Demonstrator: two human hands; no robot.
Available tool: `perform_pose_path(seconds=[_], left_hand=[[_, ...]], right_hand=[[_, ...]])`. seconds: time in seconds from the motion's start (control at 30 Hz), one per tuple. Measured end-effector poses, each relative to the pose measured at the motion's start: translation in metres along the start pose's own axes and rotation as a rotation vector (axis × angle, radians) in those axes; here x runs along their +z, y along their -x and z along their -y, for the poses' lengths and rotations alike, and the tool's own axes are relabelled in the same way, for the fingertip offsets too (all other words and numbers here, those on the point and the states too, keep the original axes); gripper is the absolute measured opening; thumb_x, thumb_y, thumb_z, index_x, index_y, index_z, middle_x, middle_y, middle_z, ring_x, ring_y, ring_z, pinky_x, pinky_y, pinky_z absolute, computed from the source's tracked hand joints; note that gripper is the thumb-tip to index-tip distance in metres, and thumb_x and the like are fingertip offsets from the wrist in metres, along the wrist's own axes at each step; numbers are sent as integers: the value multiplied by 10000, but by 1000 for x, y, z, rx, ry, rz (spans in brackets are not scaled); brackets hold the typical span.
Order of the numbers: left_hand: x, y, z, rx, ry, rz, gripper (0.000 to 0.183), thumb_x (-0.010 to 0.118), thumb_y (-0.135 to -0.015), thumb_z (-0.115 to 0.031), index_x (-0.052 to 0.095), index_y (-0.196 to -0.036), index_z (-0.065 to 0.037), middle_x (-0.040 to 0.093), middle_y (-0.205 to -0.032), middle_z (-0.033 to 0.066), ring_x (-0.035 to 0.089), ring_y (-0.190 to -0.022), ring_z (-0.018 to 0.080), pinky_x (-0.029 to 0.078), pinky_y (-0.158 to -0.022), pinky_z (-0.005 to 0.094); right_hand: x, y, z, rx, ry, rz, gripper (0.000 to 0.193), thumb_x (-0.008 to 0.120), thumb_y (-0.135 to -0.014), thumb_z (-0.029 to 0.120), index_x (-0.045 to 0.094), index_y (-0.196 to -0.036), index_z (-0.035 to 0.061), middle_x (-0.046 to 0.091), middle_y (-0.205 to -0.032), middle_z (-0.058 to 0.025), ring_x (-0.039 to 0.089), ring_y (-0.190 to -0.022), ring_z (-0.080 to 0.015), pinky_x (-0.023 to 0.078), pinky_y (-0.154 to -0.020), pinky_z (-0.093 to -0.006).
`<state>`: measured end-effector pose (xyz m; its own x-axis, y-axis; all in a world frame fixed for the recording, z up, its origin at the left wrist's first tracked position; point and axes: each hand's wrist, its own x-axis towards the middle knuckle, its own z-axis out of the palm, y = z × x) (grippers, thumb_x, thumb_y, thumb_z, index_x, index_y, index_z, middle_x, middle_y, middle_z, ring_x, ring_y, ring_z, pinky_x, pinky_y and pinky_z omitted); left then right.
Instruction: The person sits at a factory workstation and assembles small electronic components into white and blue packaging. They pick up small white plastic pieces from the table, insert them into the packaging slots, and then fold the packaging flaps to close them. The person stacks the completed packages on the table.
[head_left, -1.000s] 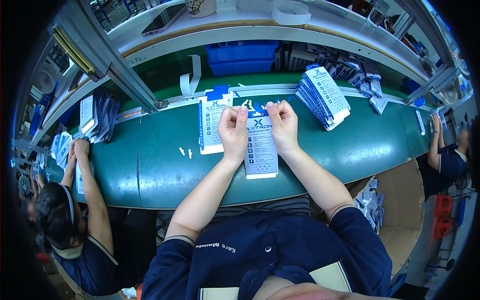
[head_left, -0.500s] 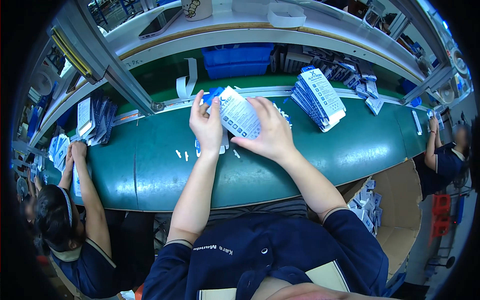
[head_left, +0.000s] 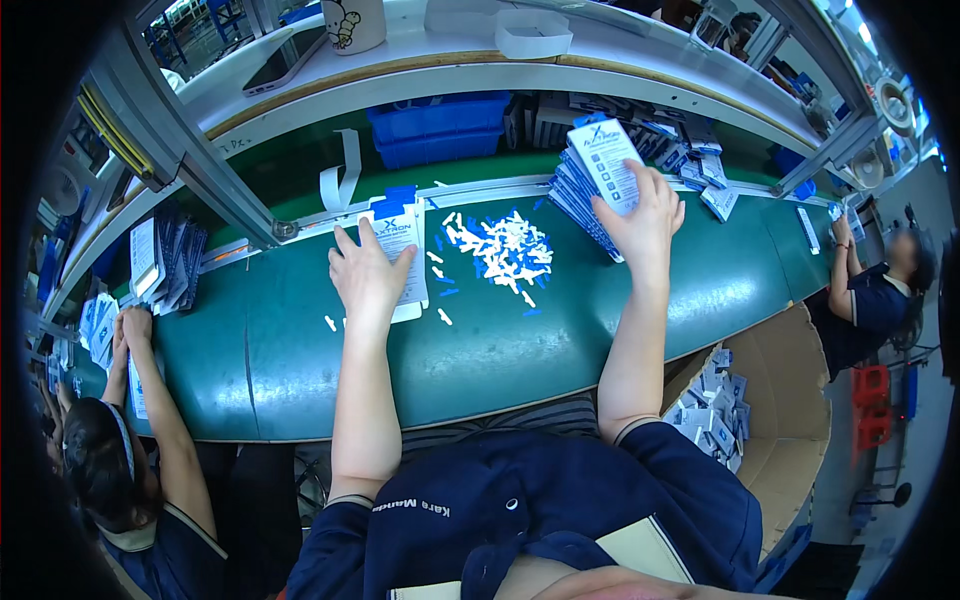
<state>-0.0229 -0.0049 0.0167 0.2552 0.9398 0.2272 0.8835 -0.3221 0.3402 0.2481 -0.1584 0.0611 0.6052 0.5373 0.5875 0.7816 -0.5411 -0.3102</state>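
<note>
Your right hand sits in the upper right of the frame, fingers spread flat against the top card of the leaning stack of blue-and-white packaging cards; it presses the card rather than pinching it. That stack's long axis slants from lower left to upper right, tilted back toward the shelf.

Your left hand lies open, palm down, left of centre on a single flat packaging card whose long axis runs away from you across the green worktop. Between the two hands lies a scatter of small white and blue scraps, closer to the left-hand card.
</note>
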Motion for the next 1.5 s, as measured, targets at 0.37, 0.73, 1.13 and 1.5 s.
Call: perform_pose_path(seconds=[0.37, 0.73, 1.13, 1.5], left_hand=[[6, 1, 2, 20, -11, 130, 693, 714, -734, -416, 483, -1258, -24, 336, -1375, 296, 382, -1211, 498, 355, -990, 517], [3, 1, 0, 21, -47, 170, 722, 691, -732, -453, 483, -1298, -55, 331, -1411, 238, 387, -1232, 448, 364, -1008, 474], [-4, 3, -5, 31, 25, 192, 672, 701, -745, -427, 498, -1264, -51, 332, -1404, 238, 373, -1231, 467, 333, -1021, 492], [2, 4, 4, 42, -15, 174, 679, 694, -748, -443, 502, -1262, -44, 315, -1407, 249, 375, -1226, 487, 348, -1007, 510]], right_hand=[[-3, -8, -14, 125, -8, 330, 773, 806, -553, 247, 463, -1241, 165, 505, -1188, -182, 507, -1062, -382, 438, -904, -439], [-15, -14, -52, 196, 26, 376, 787, 787, -553, 293, 444, -1252, 184, 506, -1134, -194, 530, -1045, -382, 462, -873, -447], [-9, -32, 1, -15, 476, 305, 1027, 806, -548, 545, 364, -1322, 34, 337, -1395, -230, 301, -1301, -444, 225, -1057, -577], [68, -31, 79, -593, 1277, 762, 577, 579, -839, 304, 440, -1368, 120, 310, -1466, -139, 204, -1361, -409, 48, -1063, -647]])
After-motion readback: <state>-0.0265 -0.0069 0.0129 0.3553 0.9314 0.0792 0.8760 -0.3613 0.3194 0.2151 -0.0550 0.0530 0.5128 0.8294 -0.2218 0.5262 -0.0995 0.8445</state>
